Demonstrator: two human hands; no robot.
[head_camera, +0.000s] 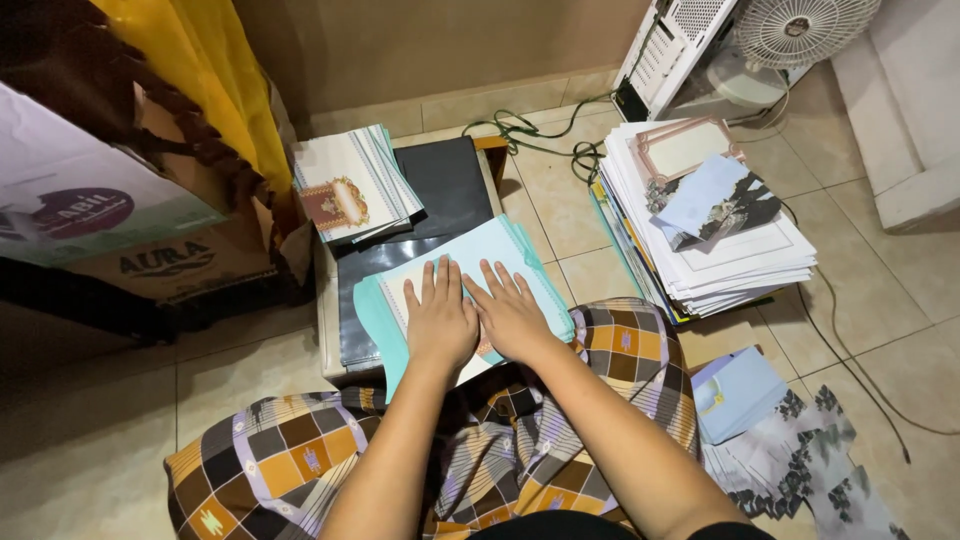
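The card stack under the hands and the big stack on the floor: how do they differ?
The teal stack lies on the low table, pressed flat by the left hand and right hand; the white stack is taller, on the floor, untouched. Both are fanned unevenly.

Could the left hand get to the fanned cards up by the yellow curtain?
Probably yes. The left hand lies flat on the teal-edged sheets, and only the flat black folder lies between it and the fanned cards. Nothing stands in the way.
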